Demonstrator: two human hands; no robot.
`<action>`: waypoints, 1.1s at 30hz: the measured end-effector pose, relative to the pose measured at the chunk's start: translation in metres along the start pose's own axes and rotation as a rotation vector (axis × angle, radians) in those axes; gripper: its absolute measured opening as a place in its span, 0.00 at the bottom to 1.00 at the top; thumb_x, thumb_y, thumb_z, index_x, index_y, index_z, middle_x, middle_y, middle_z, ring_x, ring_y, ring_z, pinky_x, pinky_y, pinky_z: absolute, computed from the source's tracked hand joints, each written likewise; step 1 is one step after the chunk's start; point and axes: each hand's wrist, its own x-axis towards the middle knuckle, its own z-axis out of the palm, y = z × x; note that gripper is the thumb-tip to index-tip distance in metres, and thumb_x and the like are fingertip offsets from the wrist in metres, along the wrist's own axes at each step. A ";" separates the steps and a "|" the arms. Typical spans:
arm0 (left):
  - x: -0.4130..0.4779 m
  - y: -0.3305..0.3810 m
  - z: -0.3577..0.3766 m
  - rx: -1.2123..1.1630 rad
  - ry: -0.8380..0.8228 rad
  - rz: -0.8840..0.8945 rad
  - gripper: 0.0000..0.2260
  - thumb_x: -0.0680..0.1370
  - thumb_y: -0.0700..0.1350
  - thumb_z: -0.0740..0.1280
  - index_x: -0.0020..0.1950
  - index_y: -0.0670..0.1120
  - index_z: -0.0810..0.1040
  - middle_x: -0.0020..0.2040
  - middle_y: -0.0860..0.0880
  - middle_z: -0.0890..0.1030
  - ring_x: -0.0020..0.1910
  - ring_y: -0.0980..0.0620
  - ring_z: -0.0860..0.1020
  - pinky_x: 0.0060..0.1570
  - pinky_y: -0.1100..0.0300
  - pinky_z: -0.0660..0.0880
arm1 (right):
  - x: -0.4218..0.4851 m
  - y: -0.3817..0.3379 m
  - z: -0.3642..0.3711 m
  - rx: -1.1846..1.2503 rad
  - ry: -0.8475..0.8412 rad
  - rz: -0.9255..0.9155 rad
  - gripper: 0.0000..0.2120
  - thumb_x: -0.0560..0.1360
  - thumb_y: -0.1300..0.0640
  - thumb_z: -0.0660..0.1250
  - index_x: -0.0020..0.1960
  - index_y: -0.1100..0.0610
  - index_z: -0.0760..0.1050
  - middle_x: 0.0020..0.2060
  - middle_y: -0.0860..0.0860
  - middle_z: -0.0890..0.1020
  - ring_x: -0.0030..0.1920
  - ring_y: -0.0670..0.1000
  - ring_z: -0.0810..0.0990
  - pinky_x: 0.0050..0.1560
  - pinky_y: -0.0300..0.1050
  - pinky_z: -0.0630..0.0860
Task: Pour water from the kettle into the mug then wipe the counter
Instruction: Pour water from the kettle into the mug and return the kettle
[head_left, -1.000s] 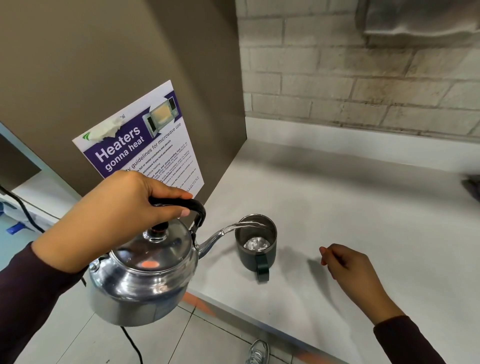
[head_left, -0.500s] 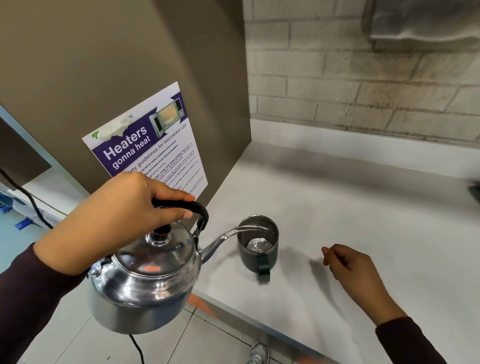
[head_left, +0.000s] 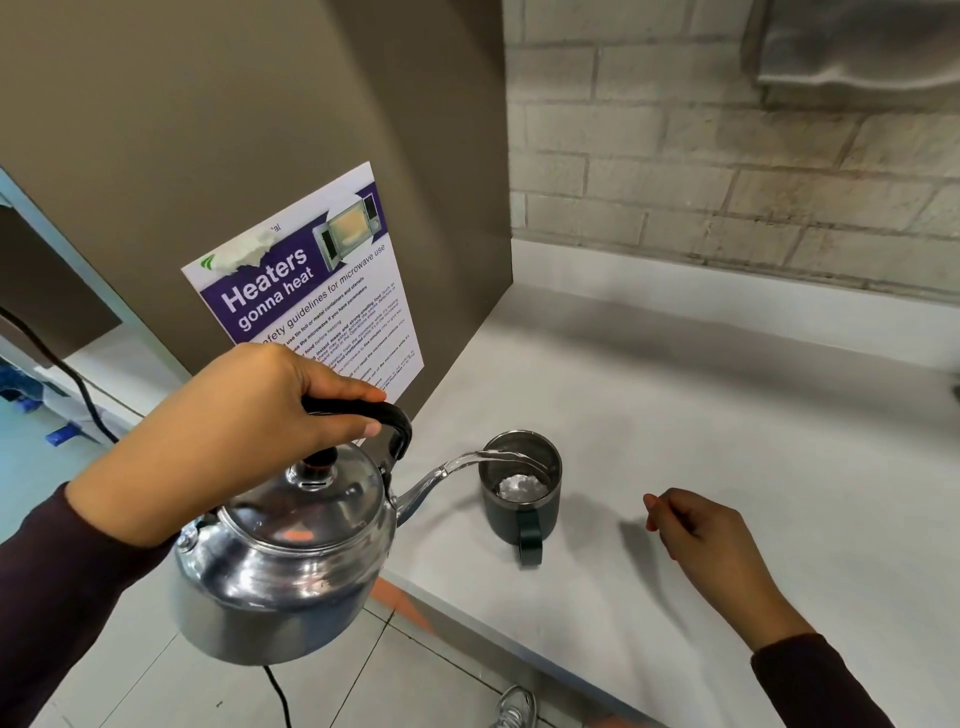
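Polished steel kettle (head_left: 280, 561), dark cylindrical mug (head_left: 521, 506)

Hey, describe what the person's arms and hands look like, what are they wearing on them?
Both arms are covered by long, dark sleeves, a deep maroon-black, plain with no visible markings. The left sleeve ends at the wrist, and so does the right sleeve. The left hand and right hand are bare: no gloves, and no rings, watch or bracelets that show.
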 end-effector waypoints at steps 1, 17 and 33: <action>0.000 0.000 0.000 -0.001 0.003 0.005 0.15 0.65 0.52 0.76 0.35 0.73 0.75 0.31 0.76 0.77 0.34 0.70 0.78 0.33 0.78 0.71 | 0.000 0.000 0.000 0.002 -0.003 0.000 0.17 0.78 0.53 0.64 0.31 0.53 0.74 0.22 0.41 0.76 0.22 0.42 0.70 0.29 0.39 0.64; -0.003 -0.003 0.004 -0.021 -0.014 -0.069 0.10 0.67 0.50 0.76 0.44 0.63 0.82 0.23 0.75 0.74 0.26 0.73 0.74 0.27 0.80 0.67 | 0.006 -0.004 -0.002 -0.027 -0.033 -0.009 0.17 0.78 0.52 0.64 0.31 0.54 0.74 0.20 0.44 0.72 0.22 0.44 0.68 0.29 0.41 0.64; 0.001 0.004 0.002 0.049 -0.034 -0.093 0.10 0.66 0.53 0.75 0.42 0.68 0.80 0.32 0.73 0.80 0.35 0.62 0.81 0.36 0.68 0.76 | 0.007 -0.003 -0.003 -0.031 -0.045 0.002 0.17 0.78 0.52 0.64 0.31 0.54 0.74 0.21 0.42 0.74 0.22 0.43 0.70 0.30 0.40 0.64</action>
